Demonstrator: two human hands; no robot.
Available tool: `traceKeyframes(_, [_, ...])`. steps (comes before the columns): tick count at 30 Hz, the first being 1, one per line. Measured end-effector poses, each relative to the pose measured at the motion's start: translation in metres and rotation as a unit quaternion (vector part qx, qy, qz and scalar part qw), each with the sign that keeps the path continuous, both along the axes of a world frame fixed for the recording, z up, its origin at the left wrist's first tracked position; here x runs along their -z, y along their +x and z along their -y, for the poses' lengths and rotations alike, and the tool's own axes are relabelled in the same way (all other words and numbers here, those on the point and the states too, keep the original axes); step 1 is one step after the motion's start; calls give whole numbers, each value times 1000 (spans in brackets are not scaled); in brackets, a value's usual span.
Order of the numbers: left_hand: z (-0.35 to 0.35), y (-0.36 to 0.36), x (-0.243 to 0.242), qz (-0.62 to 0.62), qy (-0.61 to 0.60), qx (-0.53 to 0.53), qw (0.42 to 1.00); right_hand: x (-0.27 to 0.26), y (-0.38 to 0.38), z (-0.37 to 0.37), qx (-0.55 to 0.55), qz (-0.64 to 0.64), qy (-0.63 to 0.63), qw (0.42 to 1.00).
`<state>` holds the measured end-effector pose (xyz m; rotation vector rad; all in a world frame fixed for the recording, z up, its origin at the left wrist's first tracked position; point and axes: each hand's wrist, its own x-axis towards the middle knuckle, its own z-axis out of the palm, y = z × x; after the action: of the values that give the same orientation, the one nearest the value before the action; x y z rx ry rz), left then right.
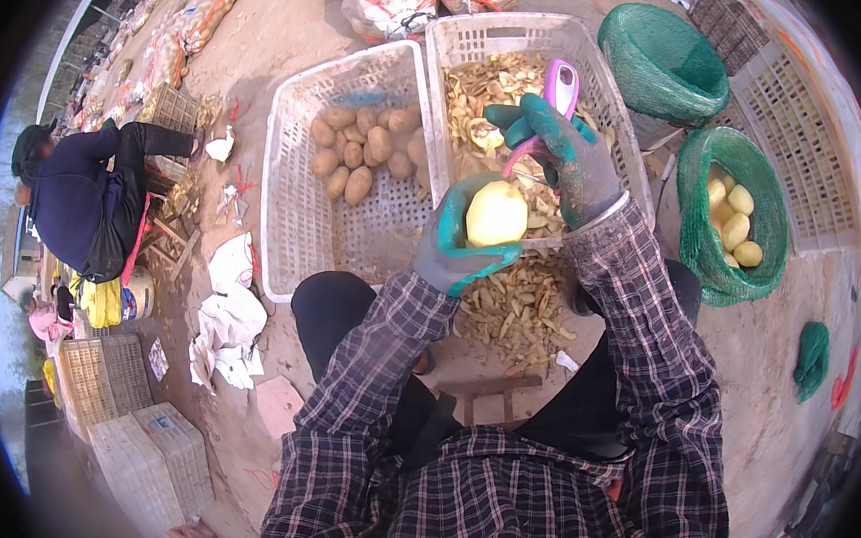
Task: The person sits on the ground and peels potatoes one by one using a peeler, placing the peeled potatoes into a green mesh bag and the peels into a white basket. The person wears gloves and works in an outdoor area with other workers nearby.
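Observation:
A pale, peeled potato point(497, 214) rests in my left hand point(451, 237), its gloved fingers and thumb curled around it. Just up and to the right, my right hand point(574, 156) grips a pink and white peeler point(560, 90), apart from the potato. Both hands wear grey gloves with green coating. Beneath them stands a white plastic crate point(523, 25) filled with potato peelings point(498, 77). Against its left side is a second crate point(282, 186), where unpeeled brown potatoes point(368, 139) lie heaped toward the far end.
At right, a green mesh bag point(765, 171) lines a container holding several peeled potatoes point(736, 230). Behind it is another mesh-lined bucket point(657, 68). Loose peelings point(520, 311) cover the ground between my legs. A seated person point(84, 189) is at left, beyond white sacks point(227, 323).

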<state>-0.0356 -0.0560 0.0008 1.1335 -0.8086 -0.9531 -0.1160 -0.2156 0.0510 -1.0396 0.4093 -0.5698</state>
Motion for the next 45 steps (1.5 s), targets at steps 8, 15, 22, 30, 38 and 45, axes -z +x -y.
traceKeyframes(8, [-2,0,2,107,-3,-32,994,-10,-1,-36,-38,-30,96,994])
traceKeyframes(15, [-4,-10,-4,132,43,-29,990,-2,-5,-33,20,-15,176,984])
traceKeyframes(22, [4,-2,-7,-24,-74,29,997,60,13,42,151,-115,-36,981])
traceKeyframes(30, [15,11,13,-117,-96,-13,988,91,-36,108,14,-118,-474,872])
traceKeyframes(38, [34,11,54,18,7,-118,993,103,-23,168,-1,-136,-513,848])
traceKeyframes(45, [36,17,41,76,51,-131,987,58,10,90,-6,-132,-358,924])
